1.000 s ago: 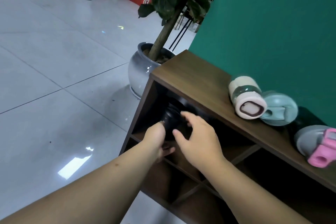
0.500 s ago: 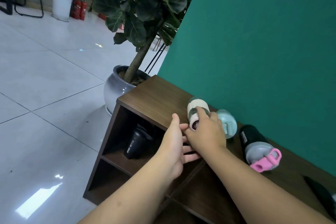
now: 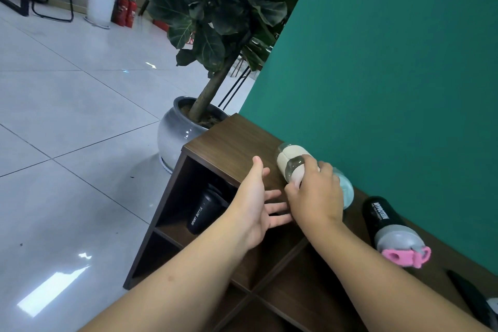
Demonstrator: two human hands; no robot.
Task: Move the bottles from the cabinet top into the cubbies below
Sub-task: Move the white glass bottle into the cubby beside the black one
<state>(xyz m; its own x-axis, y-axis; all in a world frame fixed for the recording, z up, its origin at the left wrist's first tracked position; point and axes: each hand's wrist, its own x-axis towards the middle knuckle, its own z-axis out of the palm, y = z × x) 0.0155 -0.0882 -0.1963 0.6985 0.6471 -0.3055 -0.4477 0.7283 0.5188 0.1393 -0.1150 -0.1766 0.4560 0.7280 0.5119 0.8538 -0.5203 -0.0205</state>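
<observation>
A clear bottle with beige bands point(image 3: 291, 165) lies on the brown cabinet top point(image 3: 234, 143), and my right hand point(image 3: 316, 194) is closed over its near end. My left hand point(image 3: 260, 198) hovers open just left of it, fingers spread over the cabinet's front edge. Behind my right hand peeks a pale teal bottle point(image 3: 346, 191). A black bottle with a grey and pink lid point(image 3: 390, 229) lies farther right on the top. A black sport bottle point(image 3: 204, 210) stands in the upper left cubby.
A green wall point(image 3: 390, 75) backs the cabinet. A large potted plant in a grey pot point(image 3: 175, 137) stands at the cabinet's left end. A dark object point(image 3: 474, 299) lies at the far right of the top. Lower cubbies open below.
Both hands left the black sport bottle in the upper left cubby and rose to the cabinet top. My right hand closed on the beige-banded bottle; my left hand opened beside it.
</observation>
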